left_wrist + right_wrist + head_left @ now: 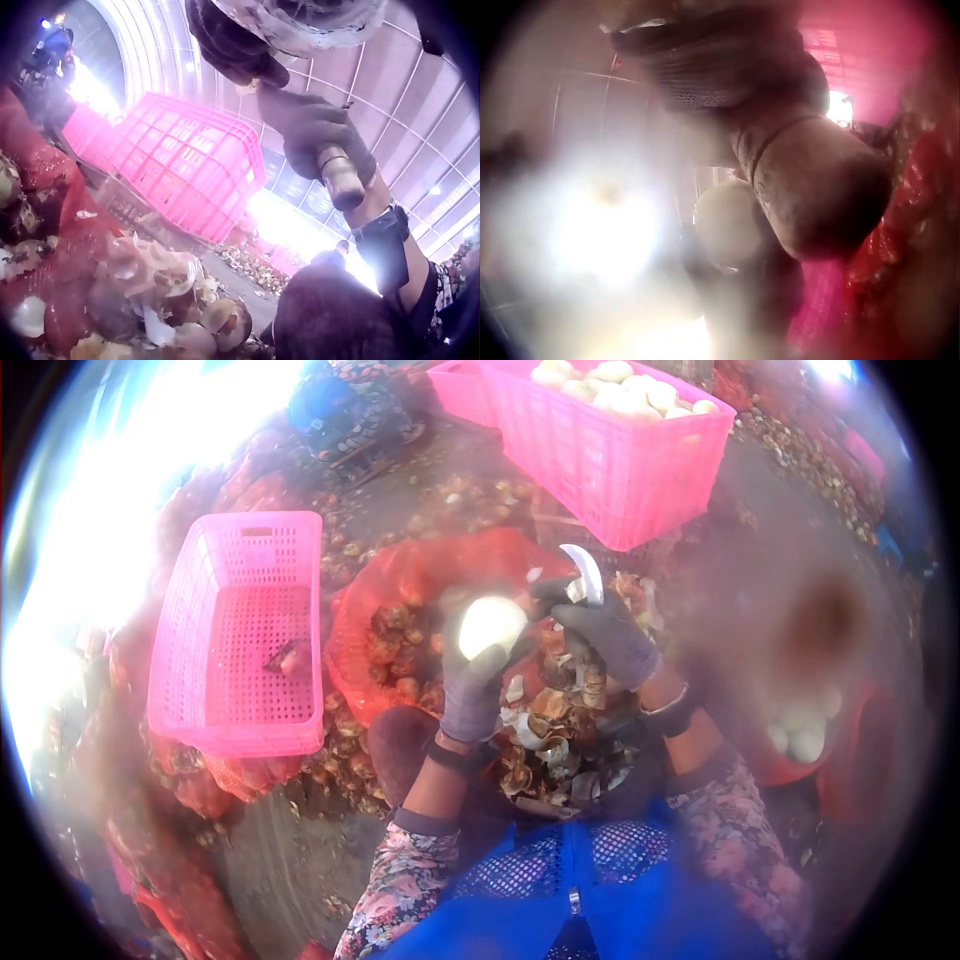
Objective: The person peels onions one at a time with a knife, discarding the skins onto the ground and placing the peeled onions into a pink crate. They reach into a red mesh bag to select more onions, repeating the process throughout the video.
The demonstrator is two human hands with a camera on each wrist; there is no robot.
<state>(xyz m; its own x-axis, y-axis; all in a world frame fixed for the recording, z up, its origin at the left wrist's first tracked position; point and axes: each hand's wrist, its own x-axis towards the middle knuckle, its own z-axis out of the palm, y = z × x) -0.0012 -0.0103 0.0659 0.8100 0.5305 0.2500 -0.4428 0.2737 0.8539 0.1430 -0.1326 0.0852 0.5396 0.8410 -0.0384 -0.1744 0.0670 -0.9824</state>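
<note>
My gloved left hand (472, 698) holds a pale peeled onion (492, 626) from below, thumb against its side. In my gloved right hand (617, 645) is a knife with a short curved blade (587, 567), its tip pointing up and away. The knife's thick round handle (343, 180) sticks out of the right fist in the left wrist view and looms large in the right wrist view. Both hands are close together, the right fingers just beside the onion. Below them lies a heap of onion skins (548, 732). A red net bag (345, 660) of unpeeled onions (392, 650) lies beyond the left hand.
A pink crate (312, 710) with a dark scrap inside stands at the left. Another pink crate (620, 480), heaped with peeled onions (630, 390), stands at the far side. More pale onions (805, 735) lie in a reddish container at the right, partly blurred.
</note>
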